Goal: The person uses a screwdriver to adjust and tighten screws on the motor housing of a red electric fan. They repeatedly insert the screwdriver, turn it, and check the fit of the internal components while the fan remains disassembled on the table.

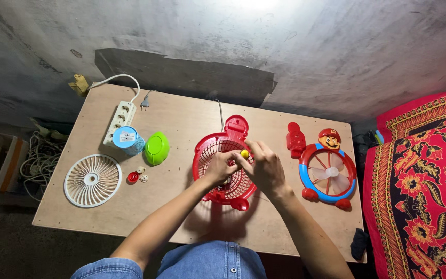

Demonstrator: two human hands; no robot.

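Head view: both hands' grip, left hand (221, 166) and right hand (264, 166), pinches a yellow-tipped tool (244, 154) over red fan housing (224, 170).

Red fan housing (224, 165) with a yellow knob (244, 154), white round grille (93, 180), lime-green egg shape (156, 148) — and that cloth (424, 191) is red with a busy orange-and-black floral print — plain tan tabletop (181, 119).

On the table (192, 116): 2 red fan housings (210, 155), 1 white grille (93, 180), 1 power strip (120, 120), 3 small caps (133, 177), 2 hands (264, 165)

Bright glare overhead, dim corners, sharp focus, curved wide-angle edges.
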